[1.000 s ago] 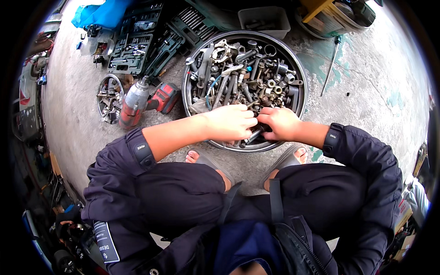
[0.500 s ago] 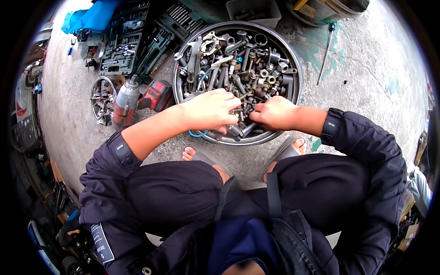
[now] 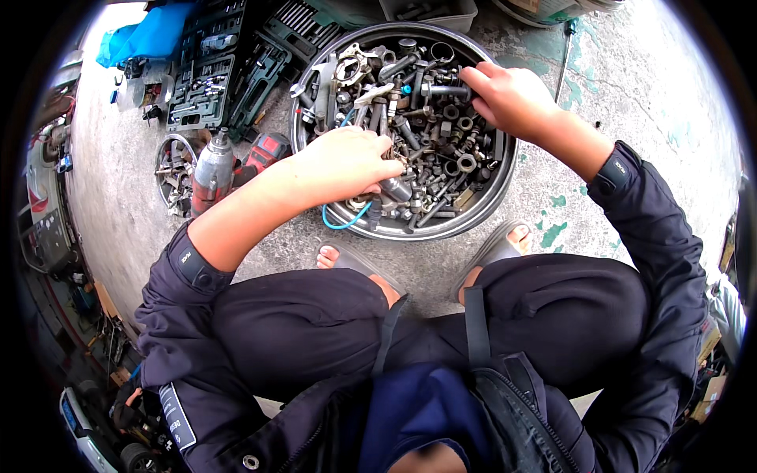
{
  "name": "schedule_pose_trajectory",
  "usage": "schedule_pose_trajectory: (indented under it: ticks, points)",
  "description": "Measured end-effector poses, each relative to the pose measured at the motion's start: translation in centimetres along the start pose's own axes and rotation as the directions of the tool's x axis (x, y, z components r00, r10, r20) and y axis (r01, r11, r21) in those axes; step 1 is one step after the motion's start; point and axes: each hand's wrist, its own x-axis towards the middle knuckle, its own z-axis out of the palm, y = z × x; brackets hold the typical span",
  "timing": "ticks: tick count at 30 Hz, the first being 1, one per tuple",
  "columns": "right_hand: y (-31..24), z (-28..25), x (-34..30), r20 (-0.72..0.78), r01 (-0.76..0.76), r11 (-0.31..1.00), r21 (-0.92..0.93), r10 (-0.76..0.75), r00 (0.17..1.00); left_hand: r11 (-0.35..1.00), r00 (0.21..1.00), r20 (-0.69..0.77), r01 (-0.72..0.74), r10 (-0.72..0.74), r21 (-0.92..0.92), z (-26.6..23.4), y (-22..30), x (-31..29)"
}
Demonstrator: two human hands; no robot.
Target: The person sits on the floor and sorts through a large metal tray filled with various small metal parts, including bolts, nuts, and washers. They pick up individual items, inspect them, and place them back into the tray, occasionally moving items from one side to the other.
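Bolts, nuts and other metal parts fill a round metal pan in front of me. Over its near left part, my left hand is curled palm down, closed around a grey metal cylinder whose end sticks out past the fingers. Below that hand a thin blue cord loops over the rim. At the far right side, my right hand pinches the end of a large dark bolt lying across other parts. Several loose nuts and thin bolts lie between the two hands.
A red and grey cordless impact wrench stands left of the pan, beside a small round dish of parts. Open socket cases and a blue bag lie beyond. At the far side are a grey bin and a long screwdriver.
My right hand has moved from the near middle of the pan to its far right, onto a large bolt. My left hand has shifted slightly up and left with the cylinder.
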Motion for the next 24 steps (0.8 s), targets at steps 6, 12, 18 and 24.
schedule_pose_trajectory:
  ticks: [6,12,18,24]
  points:
    - [-1.0,0.5,-0.5,-0.068,0.050,0.998,0.025,-0.048,0.997,0.998,1.000,-0.018,-0.021,0.022,0.059,0.2,0.2,0.4]
    - [-1.2,0.4,-0.8,-0.081,0.043,0.999,-0.002,-0.043,0.996,1.000,0.988,-0.152,-0.028,0.029,0.011,0.6,-0.4,1.1]
    - [-2.3,-0.3,-0.7,-0.260,0.300,0.954,-0.016,-0.294,0.920,0.972,0.915,-0.335,-0.187,0.225,0.140,1.3,1.6,3.7]
    - [-3.2,1.3,-1.4,-0.167,0.359,0.926,0.119,-0.338,0.926,0.952,0.866,-0.397,-0.264,0.304,0.153,7.7,5.8,6.8]
